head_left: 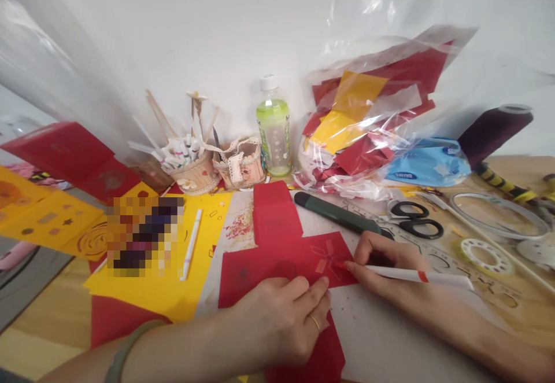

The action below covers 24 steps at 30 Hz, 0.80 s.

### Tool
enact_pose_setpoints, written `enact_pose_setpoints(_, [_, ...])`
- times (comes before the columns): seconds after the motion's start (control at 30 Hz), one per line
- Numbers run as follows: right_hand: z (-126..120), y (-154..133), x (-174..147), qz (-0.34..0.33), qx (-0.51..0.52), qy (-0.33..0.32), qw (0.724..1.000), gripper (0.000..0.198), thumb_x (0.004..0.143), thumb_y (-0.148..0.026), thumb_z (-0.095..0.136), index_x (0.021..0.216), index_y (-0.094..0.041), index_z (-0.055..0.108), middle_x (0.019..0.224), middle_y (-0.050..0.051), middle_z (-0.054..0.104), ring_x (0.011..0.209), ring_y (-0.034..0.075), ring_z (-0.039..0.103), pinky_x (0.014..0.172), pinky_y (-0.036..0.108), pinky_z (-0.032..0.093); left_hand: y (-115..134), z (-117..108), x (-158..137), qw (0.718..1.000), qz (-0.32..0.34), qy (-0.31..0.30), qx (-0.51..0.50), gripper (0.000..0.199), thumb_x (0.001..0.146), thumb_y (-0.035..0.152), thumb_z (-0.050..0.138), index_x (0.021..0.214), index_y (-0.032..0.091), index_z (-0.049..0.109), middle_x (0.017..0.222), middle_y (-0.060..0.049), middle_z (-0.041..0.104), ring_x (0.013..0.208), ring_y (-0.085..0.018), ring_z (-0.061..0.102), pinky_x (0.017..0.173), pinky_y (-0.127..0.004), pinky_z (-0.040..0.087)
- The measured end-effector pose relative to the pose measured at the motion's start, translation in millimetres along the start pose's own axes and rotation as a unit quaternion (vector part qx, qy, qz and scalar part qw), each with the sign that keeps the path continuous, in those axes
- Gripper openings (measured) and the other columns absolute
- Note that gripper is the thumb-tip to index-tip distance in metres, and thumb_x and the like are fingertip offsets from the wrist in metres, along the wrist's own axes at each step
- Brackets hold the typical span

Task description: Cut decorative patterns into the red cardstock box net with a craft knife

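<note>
A red cross-shaped card (277, 215) lies on a pale grey mat, with a petal-like pattern drawn and partly filled on its right arm. My left hand (290, 313), wearing a ring, rests across the card's middle, fingers bent and touching the paper; nothing shows in its grasp. In my right hand (385, 267) a white marker pen (442, 279) with an orange-red band is pinched, its tip against the pattern. Left of the card, a second white marker (191, 244) with a green band lies on yellow paper (173, 302).
Behind stand two small baskets (195, 175), one full of pens, and a bottle (274, 134). A clear bag of paper scraps (359, 128) sits at the back right. A dark green cutter (338, 212), scissors (416, 221), clear stencil ruler (459, 267) and tape roll (485, 256) lie right.
</note>
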State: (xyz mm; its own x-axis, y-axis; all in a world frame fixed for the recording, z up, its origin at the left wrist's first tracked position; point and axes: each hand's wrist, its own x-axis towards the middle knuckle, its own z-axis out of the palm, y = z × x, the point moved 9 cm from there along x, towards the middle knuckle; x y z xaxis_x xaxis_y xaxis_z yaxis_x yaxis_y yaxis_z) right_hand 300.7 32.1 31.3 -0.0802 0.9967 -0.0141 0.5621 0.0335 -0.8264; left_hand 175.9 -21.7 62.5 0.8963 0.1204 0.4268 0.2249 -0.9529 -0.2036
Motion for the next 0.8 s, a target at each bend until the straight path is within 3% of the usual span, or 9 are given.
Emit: enact_pose_setpoints(0.8, [3.5,5.7,0.1,0.014,0.013,-0.015,1.000,0.025,0.082,-0.033,0.050,0.062,-0.021,0.040,0.057,-0.005,0.047,0.054,0.011,0.041,0.047,0.023,0.030,3.0,8.2,-5.7,1.000,0.007,-0.028,0.010,0.020,0.085,0.019,0.054,0.101,0.010,0.064,0.110,-0.010,0.065,0.068,-0.016,0.058,0.045,-0.024,0.048])
